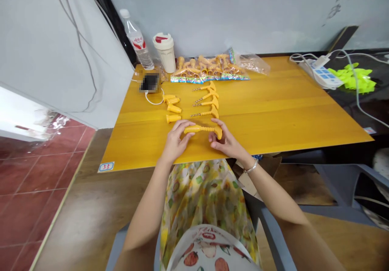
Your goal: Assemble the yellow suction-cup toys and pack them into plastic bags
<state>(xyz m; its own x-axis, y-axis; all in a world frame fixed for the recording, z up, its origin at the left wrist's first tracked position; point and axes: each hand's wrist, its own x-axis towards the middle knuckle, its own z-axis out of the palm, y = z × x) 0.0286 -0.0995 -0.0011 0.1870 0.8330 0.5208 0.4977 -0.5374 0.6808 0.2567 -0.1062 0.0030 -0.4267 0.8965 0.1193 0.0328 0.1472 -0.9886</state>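
My left hand (176, 139) is closed on the capped end of a yellow T-handled screw tool (208, 129), holding it level just over the table's near side. Around its T-shaped head, my right hand (226, 141) is open, thumb and fingers apart; whether they touch it I cannot tell. Beyond my hands lie several similar yellow tools (214, 112) in a column, metal spiral bits bare and pointing left. To their left are several loose yellow caps (174, 118). The bit of the held tool is hidden inside its cap.
Clear plastic bags of yellow parts (209, 68) lie along the back of the table (273, 112). A bottle (138, 41), a lidded cup (165, 54) and a phone with a cable (149, 82) stand or lie back left. A power strip (326, 76) sits at the right.
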